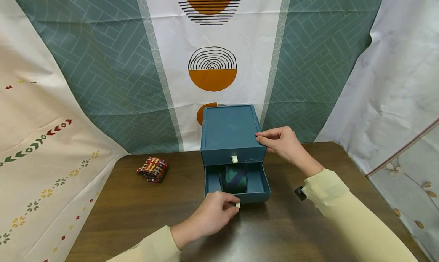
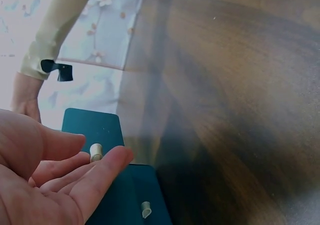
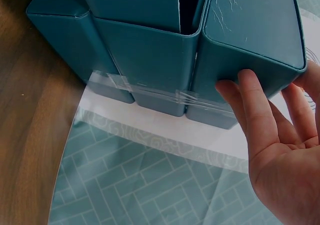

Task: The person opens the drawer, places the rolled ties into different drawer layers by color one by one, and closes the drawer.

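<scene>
A dark teal drawer box (image 1: 230, 125) stands on the table with one drawer (image 1: 256, 178) pulled out. Rolled inside that drawer is a dark green and navy necktie (image 1: 236, 179). My left hand (image 1: 214, 213) pinches the drawer's small cream pull tab (image 2: 96, 152) between thumb and fingers. At the box's upper right edge, my right hand (image 1: 282, 142) grips the corner, with fingers (image 3: 257, 102) against the side wall. Another cream tab (image 1: 234, 159) sits on the drawer front above the pulled-out one.
A rolled, multicoloured woven necktie (image 1: 155, 170) lies on the brown table (image 1: 137, 208), left of the box. Clear tape (image 3: 150, 96) runs along the box's stacked tiers. Patterned curtains (image 1: 113, 64) hang close behind and at both sides.
</scene>
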`<state>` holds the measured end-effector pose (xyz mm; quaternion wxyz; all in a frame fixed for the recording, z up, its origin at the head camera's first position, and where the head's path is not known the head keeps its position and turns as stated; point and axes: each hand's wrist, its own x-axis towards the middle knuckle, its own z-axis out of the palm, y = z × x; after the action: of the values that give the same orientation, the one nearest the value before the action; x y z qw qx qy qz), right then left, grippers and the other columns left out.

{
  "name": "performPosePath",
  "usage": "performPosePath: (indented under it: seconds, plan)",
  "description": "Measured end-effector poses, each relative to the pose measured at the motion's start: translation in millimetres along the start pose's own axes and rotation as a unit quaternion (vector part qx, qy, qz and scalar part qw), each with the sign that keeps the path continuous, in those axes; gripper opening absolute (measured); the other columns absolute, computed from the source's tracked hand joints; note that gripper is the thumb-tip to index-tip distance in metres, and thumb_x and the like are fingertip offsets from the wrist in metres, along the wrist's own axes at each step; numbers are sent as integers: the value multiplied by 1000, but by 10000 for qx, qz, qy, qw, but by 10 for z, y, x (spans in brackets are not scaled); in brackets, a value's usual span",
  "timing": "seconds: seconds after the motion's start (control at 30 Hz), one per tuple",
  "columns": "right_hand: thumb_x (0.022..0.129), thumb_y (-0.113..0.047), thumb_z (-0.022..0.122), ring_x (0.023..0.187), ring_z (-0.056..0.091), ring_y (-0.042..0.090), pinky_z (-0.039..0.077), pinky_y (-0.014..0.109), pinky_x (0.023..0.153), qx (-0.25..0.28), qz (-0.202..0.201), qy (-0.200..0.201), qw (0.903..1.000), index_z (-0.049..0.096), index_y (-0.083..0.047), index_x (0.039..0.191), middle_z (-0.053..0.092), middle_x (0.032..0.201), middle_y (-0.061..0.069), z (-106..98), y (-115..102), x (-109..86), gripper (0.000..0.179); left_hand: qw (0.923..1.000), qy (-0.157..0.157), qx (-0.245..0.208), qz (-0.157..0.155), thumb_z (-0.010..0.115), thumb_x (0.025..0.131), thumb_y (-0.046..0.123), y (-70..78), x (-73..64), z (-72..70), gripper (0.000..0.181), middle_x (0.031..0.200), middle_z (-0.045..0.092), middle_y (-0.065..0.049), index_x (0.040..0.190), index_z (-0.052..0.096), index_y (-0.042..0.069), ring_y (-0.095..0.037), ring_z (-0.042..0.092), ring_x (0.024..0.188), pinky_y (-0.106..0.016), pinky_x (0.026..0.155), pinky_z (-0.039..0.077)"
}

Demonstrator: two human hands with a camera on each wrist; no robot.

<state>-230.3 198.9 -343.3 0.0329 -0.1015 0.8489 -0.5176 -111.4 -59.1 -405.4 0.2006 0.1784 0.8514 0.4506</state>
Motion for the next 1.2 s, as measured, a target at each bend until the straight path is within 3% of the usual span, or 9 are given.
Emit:
performPosePath:
  seconds: [0.3,0.57,0.87,1.2]
  plan:
    - [82,-43,68,100,65,17,56,38,78,-64,17,12,10000,71,-23,110,68,114,2,-2,6,-6,34,9996,104,121,253,61,90,16,-39,18,8,22,102,70,5,110,69,11,0,62,80,-18,69,52]
    - [82,-44,68,101,65,17,56,37,78,-76,26,9,10000,71,-23,110,68,114,2,4,12,-5,35,9982,413,207,380,61,91,17,-62,17,42,20,108,70,2,107,72,14,1,62,87,-19,70,53]
    - [82,-44,68,103,64,17,54,45,82,-17,-9,-23,10000,71,-24,111,67,115,2,4,8,4,35,9960,745,-434,212,63,89,15,-104,34,63,16,95,73,0,100,74,12,-4,65,68,-19,60,54]
    - [82,-44,68,102,64,16,56,37,78,-58,18,-6,10000,71,-24,110,67,115,2,-6,-4,-1,34,9913,940,-920,-95,65,88,15,-146,80,39,15,92,73,-1,97,75,9,-8,69,70,-24,63,57]
